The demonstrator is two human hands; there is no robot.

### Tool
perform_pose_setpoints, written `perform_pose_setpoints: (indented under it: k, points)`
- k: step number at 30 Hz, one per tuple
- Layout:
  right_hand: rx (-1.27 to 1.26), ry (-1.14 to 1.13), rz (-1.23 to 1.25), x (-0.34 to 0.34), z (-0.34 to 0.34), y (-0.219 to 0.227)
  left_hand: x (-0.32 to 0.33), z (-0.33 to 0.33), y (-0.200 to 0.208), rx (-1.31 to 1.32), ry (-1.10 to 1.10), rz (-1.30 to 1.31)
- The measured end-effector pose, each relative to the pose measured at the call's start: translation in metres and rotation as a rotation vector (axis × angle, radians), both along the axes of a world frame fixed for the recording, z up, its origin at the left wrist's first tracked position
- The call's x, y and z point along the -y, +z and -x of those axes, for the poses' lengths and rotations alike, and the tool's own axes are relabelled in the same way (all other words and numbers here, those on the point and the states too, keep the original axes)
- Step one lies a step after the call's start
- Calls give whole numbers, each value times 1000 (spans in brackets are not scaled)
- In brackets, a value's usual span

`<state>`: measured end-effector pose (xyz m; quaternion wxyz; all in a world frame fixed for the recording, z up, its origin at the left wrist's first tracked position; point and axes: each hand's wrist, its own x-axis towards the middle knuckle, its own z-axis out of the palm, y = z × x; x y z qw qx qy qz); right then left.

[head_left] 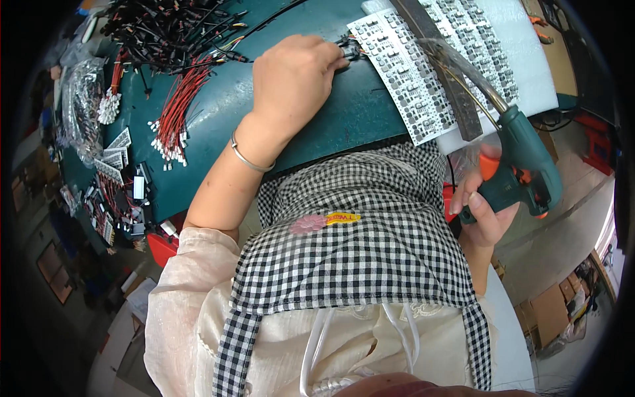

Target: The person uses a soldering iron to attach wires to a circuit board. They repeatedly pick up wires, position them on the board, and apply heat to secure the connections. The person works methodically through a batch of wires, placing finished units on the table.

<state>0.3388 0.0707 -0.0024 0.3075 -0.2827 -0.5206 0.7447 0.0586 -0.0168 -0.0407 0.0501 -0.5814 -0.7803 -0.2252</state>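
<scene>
My left hand [294,76] reaches over the green table, its fingers pinched on a small black cable end [350,50] at the left edge of a white circuit board panel [390,79]. Thin wires run from that cable end to the panel's edge. My right hand [488,218] is wrapped round the handle of a green soldering gun [529,142] with an orange trigger. The gun's metal barrel points up and left, its tip over the dark metal bar [456,89] that lies across the panel. A white foam sheet [532,73] lies under the panel.
A heap of black cables [165,33] covers the table's far left. Nearer are red wires [182,106] with white plugs, a clear plastic bag [83,109] and a pile of small parts [119,198]. Cardboard boxes [549,314] stand at the lower right.
</scene>
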Motion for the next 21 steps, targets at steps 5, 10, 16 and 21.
perform_pose_setpoints:
  k: [5,10,16,21]
  points:
    - [-4,24,-37,-1,-3,-1,26,3,6,-9,23,37]
    - [-6,5,-37,-3,2,1,61,28,15,96,149,-83]
    - [17,26,-62,-3,17,6,95,73,9,-62,404,-58]
    - [42,21,-79,1,22,9,91,93,0,-24,372,4]
